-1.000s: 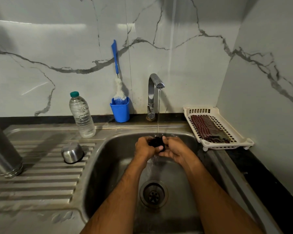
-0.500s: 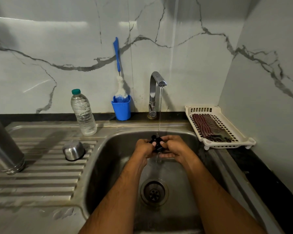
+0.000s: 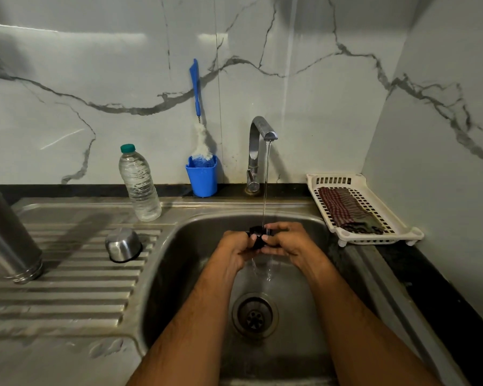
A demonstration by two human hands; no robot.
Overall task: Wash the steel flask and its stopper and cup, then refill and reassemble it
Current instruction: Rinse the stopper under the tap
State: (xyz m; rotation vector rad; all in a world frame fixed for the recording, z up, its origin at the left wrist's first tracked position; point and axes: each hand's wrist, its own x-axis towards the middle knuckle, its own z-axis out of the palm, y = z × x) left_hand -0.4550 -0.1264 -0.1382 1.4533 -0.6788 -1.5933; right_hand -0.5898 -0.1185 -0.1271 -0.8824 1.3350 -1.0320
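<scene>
Both hands — left hand [image 3: 236, 246], right hand [image 3: 286, 242] — gripping black stopper [image 3: 256, 237], axis unclear

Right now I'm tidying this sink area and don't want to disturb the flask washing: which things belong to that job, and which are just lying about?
In the job:
black stopper, held by left hand and right hand
steel flask
steel cup
running tap
sink

Lying about:
water bottle
bottle brush
blue holder
white tray
checked cloth
</scene>
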